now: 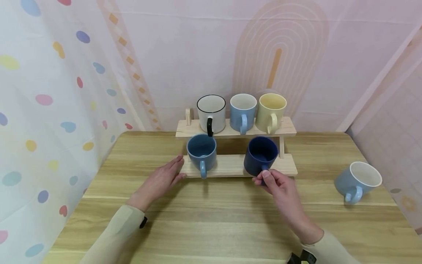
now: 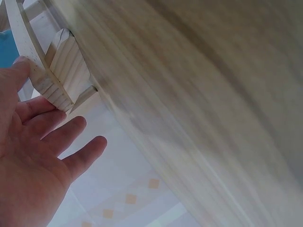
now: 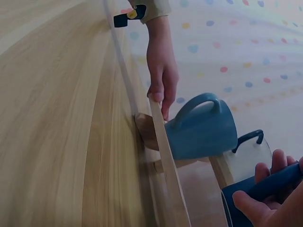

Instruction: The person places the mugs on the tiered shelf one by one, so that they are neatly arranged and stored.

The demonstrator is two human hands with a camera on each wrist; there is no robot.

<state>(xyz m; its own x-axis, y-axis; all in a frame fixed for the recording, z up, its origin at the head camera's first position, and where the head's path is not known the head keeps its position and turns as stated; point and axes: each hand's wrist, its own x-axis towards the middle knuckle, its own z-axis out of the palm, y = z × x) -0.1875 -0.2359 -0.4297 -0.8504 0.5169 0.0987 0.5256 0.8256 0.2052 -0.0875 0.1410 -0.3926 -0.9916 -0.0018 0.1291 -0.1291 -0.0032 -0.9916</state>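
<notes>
A two-tier wooden rack (image 1: 227, 165) holds mugs. My left hand (image 1: 161, 178) is at the left end of its lower board, thumb on the front edge and fingers at the end; in the left wrist view the other fingers of the left hand (image 2: 38, 156) spread loosely. My right hand (image 1: 278, 187) pinches the handle of a navy blue mug (image 1: 261, 156), upright at the right of the lower board. Whether its base touches the board cannot be told. A teal-blue mug (image 1: 202, 152) stands at the board's left, handle facing front.
On the upper board stand a white mug with black rim (image 1: 211, 113), a light blue mug (image 1: 243, 112) and a yellow mug (image 1: 270, 110). Another light blue mug (image 1: 357, 179) is on the wooden table (image 1: 211, 231) at right. Patterned curtains (image 1: 184, 55) hang behind and at the sides.
</notes>
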